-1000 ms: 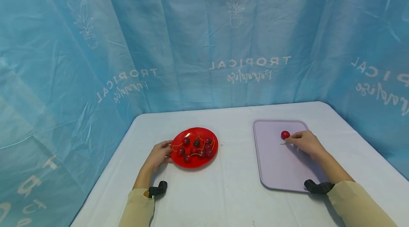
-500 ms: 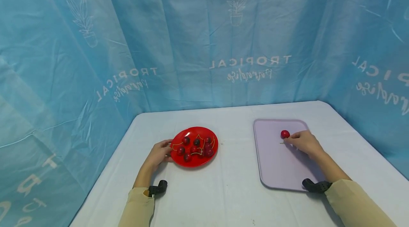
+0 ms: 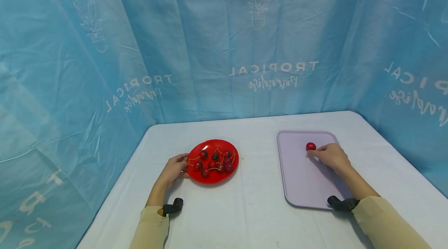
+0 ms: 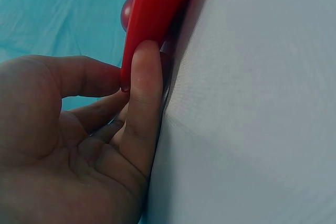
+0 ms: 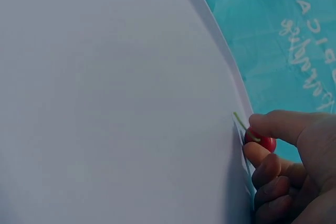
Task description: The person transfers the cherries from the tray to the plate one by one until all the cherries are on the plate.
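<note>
My left hand [image 3: 173, 169] grips the near-left rim of a round red plate [image 3: 215, 179]. In the left wrist view the thumb lies at the rim and fingers reach under the plate [image 4: 152, 9], which stands tilted in that view. Several dark red cherries [image 3: 205, 172] with thin stems lie on the plate. On the right, my right hand [image 3: 331, 158] pinches a bright red cherry [image 3: 310, 146] between thumb and forefinger, over the upper part of a pale lilac tray [image 3: 297, 186]. The right wrist view shows the cherry [image 5: 269, 144] with its green stem near the fingertips. Whether it touches the tray I cannot tell.
A white cloth covers the table [image 3: 259, 202], and a stretch of it separates plate from tray. Blue printed curtains [image 3: 210, 46] hang behind the table and on both sides. A black wrist camera [image 3: 173, 207] is strapped at each sleeve cuff.
My right hand and the cherry have shifted slightly to the left over the tray. The left hand and the plate stay where they were.
</note>
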Motion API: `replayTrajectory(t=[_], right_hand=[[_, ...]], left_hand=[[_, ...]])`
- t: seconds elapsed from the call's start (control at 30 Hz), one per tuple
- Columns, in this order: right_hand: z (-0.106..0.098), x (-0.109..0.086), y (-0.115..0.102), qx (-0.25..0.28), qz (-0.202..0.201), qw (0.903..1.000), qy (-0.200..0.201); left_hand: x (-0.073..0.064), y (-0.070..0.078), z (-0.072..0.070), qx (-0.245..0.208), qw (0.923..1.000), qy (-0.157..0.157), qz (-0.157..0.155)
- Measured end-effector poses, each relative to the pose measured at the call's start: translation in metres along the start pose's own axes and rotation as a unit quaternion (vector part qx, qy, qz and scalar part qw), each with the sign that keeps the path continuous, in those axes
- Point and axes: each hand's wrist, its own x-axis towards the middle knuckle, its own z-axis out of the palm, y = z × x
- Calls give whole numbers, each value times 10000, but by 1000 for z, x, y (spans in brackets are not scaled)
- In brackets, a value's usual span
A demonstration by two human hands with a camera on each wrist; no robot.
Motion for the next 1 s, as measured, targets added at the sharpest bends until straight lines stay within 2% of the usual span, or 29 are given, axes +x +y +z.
replayTrajectory(t=[0.23,0.7,1.0], right_hand=[[1,-3,-5,177,-20,9998,-47],[-1,-6,-1,381,-202,9990,88],[0,-7,0,548,-137,9984,74]], left_hand=[[-2,1,0,-8,10000,-12,1],[0,0,0,3,10000,17,-3],[1,-1,0,-49,10000,4,-4]])
